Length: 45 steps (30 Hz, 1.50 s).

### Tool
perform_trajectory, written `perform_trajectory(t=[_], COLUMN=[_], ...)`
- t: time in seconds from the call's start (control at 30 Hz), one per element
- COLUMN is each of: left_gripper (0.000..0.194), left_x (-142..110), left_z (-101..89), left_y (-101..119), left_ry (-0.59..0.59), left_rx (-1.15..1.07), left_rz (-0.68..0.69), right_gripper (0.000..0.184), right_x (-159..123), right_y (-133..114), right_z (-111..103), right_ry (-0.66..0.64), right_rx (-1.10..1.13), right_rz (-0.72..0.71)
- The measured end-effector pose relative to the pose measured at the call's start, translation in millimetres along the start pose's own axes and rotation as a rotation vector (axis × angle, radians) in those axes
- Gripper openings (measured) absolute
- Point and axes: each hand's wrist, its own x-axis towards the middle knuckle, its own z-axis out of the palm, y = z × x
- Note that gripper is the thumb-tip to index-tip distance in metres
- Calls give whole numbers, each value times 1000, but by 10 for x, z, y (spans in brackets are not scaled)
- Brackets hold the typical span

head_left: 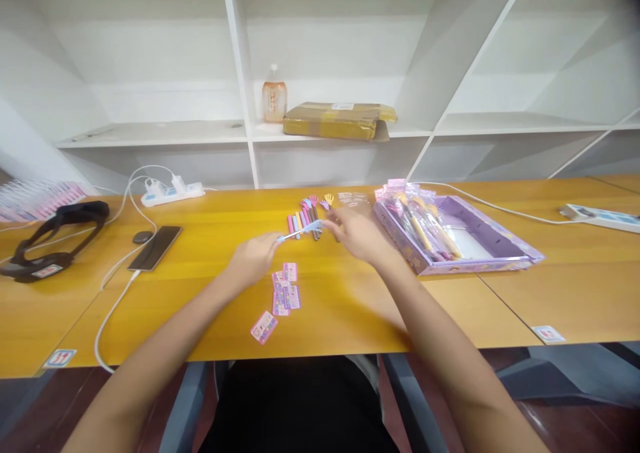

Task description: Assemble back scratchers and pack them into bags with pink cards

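Between my two hands a light-blue back scratcher (312,227) with a thin metal rod is held almost level above the table. My left hand (253,259) is closed round its handle end. The fingers of my right hand (357,233) are bent and meet its hand-shaped head; their exact grip is partly hidden. Behind it lies a row of short back scratchers (295,225) with pink, blue, yellow and purple handles. Several small hand-shaped heads (329,199) show at the back of that group. Nearer to me are several pink and purple printed cards (285,293), overlapping, with one card (264,327) apart.
To the right stands a purple open box (480,266) with bagged back scratchers (425,229) in it. Clear plastic bags (353,199) lie beside it. On the left are a phone (156,248), a black headset strap (55,239), cables and a power strip (173,194). Shelves hold a bottle (274,99) and a carton (333,121).
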Motion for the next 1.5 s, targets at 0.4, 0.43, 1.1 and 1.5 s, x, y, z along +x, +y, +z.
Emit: perform_trajectory(t=[0.4,0.43,1.1,1.5], left_gripper=[19,18,34,29], left_x=[-53,-76,-173,-206], left_z=[488,482,441,455], left_y=[-397,-356,14,176], left_ry=[88,80,-49,-97], left_rx=[-504,-514,-725,-874], left_rz=[-15,-18,-79,-52], right_gripper=[47,46,33,45], right_x=[-135,-136,-6,-227], right_y=[1046,1038,346,-364], right_z=[177,189,409,974], right_ry=[-146,-179,308,-197], right_rx=[-443,-447,864,1293], right_rz=[605,641,183,122])
